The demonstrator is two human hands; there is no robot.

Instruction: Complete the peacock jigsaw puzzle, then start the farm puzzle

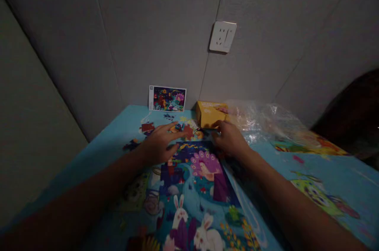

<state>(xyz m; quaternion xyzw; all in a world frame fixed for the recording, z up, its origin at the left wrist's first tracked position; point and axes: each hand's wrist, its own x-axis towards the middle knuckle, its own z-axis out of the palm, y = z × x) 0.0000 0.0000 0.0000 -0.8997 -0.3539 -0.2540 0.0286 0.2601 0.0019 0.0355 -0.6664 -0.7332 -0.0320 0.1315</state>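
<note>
A partly assembled jigsaw puzzle (197, 187) lies in front of me, showing rabbits, a pink peacock and a dark blue night scene. My left hand (160, 144) is over its upper left edge, fingers stretched and spread, holding nothing I can see. Just past those fingertips lie loose puzzle pieces (188, 131). At the upper right corner of the puzzle, my right hand (229, 137) has its fingers bent inward, close to the yellow box (209, 116). Whatever sits between its thumb and fingers is dark and too dim to name.
A reference picture card (169, 99) leans against the wall. More loose pieces, including a reddish-brown piece (147, 127), lie at the left. Clear plastic wrapping (260, 118) and another colourful picture (308, 146) are at the right. The light blue tablecloth (114, 128) has cartoon prints.
</note>
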